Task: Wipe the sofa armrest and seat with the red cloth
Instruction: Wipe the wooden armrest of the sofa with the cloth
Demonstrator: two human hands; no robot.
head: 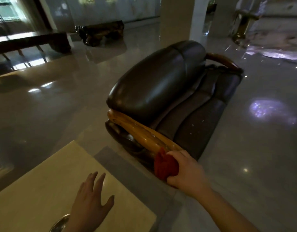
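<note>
Gripping the bunched red cloth (165, 165), the right hand (187, 171) pressed it on the wooden armrest (141, 131). The left hand (90, 198) hovered open, empty.

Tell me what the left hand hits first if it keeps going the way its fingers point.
Probably nothing soon: the left hand hovers open, fingers aimed up-frame over the pale slab, then bare floor. The sofa lies off to its right. Depth is unclear.

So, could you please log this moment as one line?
right hand: grips red cloth on wooden armrest near end | left hand: open, free | seat: untouched
</note>
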